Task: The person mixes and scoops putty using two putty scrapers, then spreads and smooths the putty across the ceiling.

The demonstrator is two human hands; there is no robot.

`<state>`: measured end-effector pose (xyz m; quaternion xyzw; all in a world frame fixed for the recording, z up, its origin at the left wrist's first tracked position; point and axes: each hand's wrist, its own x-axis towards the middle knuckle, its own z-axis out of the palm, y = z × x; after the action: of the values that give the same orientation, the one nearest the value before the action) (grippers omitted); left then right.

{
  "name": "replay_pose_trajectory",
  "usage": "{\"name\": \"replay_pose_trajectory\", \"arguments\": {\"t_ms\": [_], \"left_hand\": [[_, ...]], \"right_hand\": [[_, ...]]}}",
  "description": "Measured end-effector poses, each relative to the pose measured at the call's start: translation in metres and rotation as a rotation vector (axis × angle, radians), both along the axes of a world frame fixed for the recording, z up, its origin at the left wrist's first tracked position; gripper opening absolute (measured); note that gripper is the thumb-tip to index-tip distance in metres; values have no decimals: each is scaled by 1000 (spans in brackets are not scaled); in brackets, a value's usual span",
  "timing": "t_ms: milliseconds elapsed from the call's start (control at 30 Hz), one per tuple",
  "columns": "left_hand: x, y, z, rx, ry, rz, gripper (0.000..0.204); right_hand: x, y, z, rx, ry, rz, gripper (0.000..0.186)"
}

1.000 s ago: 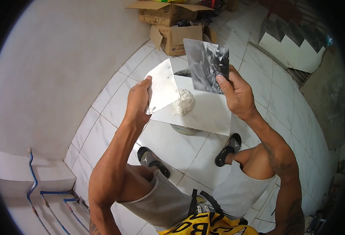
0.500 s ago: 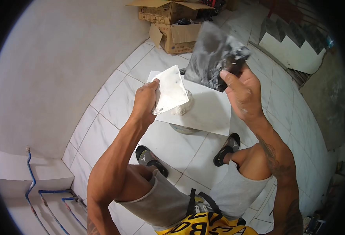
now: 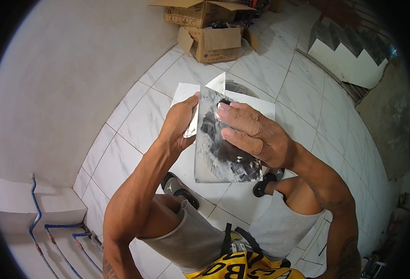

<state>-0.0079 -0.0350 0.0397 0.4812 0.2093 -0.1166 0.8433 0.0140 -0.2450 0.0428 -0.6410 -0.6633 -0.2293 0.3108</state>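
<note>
My left hand (image 3: 179,118) is closed on the edge of a thin white plate (image 3: 218,83), whose far corner sticks up past the other plate. In my right hand (image 3: 256,135) is a dark rectangular plate (image 3: 209,158) smeared with white paste. My right fingers lie across its smeared face, and the thumb is hidden. The dark plate overlaps the white one and hides most of it; whether they touch I cannot tell. Below both lies a white board (image 3: 263,104) on a round grey base (image 3: 240,89). The middle of the board is covered from view.
Open cardboard boxes (image 3: 216,51) are stacked at the far side by the wall. Steps with dark treads (image 3: 349,46) stand at the far right. Blue pipes (image 3: 36,204) run along the lower left wall. My feet (image 3: 181,188) rest on white tiles, either side of the board.
The dark plate has come left and nearer to me, turned, and now covers much of the white plate. My right fingers now show on its face. The left hand has barely moved.
</note>
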Motion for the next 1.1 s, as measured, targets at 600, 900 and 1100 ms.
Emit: {"name": "replay_pose_trajectory", "arguments": {"t_ms": [600,900,1100], "left_hand": [[0,20,-23,80,-365,1,41],[8,26,-9,239,-119,163,37],[18,30,-21,526,-395,163,36]], "right_hand": [[4,8,6,123,70,-198,61],[57,-50,-32,-246,-65,-474,61],[52,-44,-16,227,1370,-315,22]]}}
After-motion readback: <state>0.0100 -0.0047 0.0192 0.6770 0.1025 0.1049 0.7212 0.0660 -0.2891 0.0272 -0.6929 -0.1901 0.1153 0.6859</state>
